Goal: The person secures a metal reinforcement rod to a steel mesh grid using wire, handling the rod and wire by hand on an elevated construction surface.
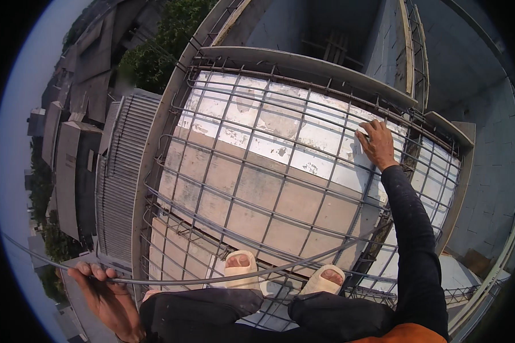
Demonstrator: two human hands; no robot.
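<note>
My left hand (109,300) is at the lower left, its fingers closed round a long grey steel rod (200,281). One end of that rod reaches out past the left edge of the formwork. The other runs across in front of my feet and over the rebar mesh (262,103) toward the right. My right hand (377,144) is stretched out over the far right part of the mesh, fingers apart and slightly bent. It is close to the bars by the far edge; whether the fingertips touch one cannot be made out.
My feet in light sandals (241,268) stand on the mesh, over white and tan form panels (269,183). Boards (309,68) edge the formwork. Beyond the far edge lies a deep walled space (337,34). Off the left side are lower roofs, including a corrugated one (129,166).
</note>
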